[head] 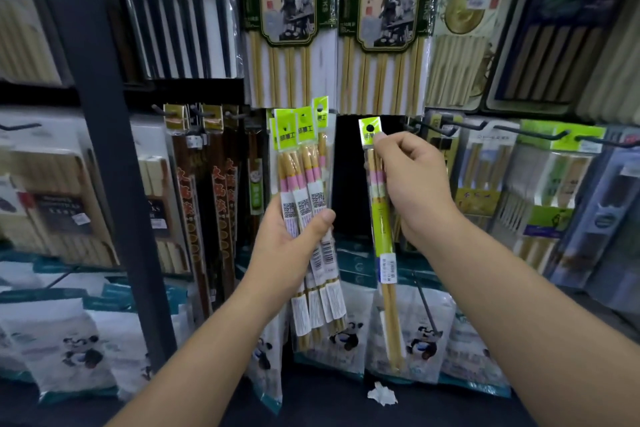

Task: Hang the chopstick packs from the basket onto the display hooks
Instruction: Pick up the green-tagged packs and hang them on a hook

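Head view, right hand [412,184]: pinches single pack [382,236] just under its header hole [370,128], upright before the dark gap [349,177].
Left hand [287,246]: grips spare bundle [308,184] mid-length.
Handling (judged): light, stiff sticks, slick film; keep hold high, near the hole.

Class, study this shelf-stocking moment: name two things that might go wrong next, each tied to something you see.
1. The right hand pinches the single lime-green-carded chopstick pack just beside its hanging hole; the hole may get covered, or the pack could slip.
2. The left hand grips a fanned bundle of similar packs mid-length; one might slide out.
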